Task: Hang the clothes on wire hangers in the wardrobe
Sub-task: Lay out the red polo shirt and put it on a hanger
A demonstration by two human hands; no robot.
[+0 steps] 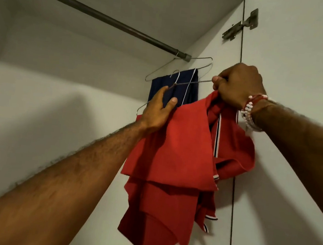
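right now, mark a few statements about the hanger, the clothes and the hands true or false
1. The left hand and the right hand both grip the wire hanger carrying the red garment. True.
2. That hanger's hook is already over the rod. False: the hook sits below the rod, unhooked.
3. A navy garment hangs on a second hanger on the rod. True.
4. The beaded bracelet is on the left wrist. False: it is on the right wrist.
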